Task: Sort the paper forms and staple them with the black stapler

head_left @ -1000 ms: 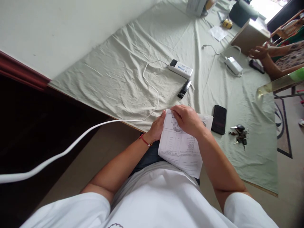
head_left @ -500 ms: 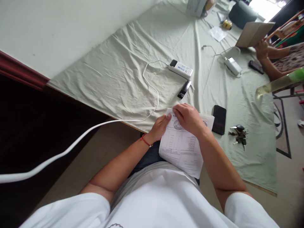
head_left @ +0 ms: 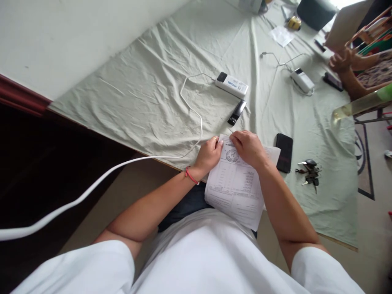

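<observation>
A printed paper sheet point(head_left: 232, 183) with a round stamp hangs over the table's front edge, above my lap. At its upper left corner my left hand point(head_left: 210, 154) is closed, pinching the edge; a red bracelet circles that wrist. My right hand point(head_left: 249, 148) is closed on the top edge of the same sheet, and its fingertips are partly hidden. Another corner of paper sticks out to the right of my right wrist. A small black device point(head_left: 237, 113) lies just beyond my hands, beside a white power bank point(head_left: 232, 85) with a cable attached.
A black phone point(head_left: 284, 152) and a bunch of keys point(head_left: 309, 173) lie to the right on the green tablecloth point(head_left: 147, 90). The white cable point(head_left: 122, 163) crosses the front edge at left. Farther right are a second white device point(head_left: 302, 81), a bottle point(head_left: 361, 105) and another person's hand point(head_left: 341, 61).
My left hand has turned and closed at the sheet's upper left corner. My right hand has shifted slightly right, uncovering the stamp. The other person's brown board has moved up and away.
</observation>
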The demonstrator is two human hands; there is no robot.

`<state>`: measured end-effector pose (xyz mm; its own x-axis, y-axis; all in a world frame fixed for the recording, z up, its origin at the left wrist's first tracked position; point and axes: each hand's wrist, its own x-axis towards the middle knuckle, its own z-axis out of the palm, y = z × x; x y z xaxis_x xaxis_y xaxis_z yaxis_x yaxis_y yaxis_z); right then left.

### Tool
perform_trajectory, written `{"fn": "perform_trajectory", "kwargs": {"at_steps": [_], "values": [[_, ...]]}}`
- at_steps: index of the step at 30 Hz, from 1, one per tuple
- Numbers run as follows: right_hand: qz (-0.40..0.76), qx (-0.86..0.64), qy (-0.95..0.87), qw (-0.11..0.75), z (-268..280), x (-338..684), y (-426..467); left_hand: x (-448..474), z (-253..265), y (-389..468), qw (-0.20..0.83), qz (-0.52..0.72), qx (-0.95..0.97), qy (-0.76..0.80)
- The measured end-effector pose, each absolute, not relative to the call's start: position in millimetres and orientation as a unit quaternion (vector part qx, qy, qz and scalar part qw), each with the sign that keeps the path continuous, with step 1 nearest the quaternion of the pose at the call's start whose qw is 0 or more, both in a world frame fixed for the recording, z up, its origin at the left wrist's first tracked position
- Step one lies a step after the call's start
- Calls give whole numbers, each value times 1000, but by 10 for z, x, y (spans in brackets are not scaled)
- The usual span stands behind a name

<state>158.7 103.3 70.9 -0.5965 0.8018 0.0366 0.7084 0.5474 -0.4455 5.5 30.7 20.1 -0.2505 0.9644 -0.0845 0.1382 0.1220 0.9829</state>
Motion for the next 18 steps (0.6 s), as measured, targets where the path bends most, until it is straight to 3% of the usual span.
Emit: {"fn": "perform_trajectory", "kwargs": {"at_steps": [9, 15, 18], "values": [[192, -481, -841, 156, 413, 1566, 1418, -58, 261, 927, 314, 370, 518, 704], [217, -503, -822, 159, 249, 1630, 1605, -178, 247, 1193, 368, 341, 534, 681], [200, -502, -824, 169, 212, 1657, 1707, -227, 298, 1325, 343, 323, 555, 686]]}}
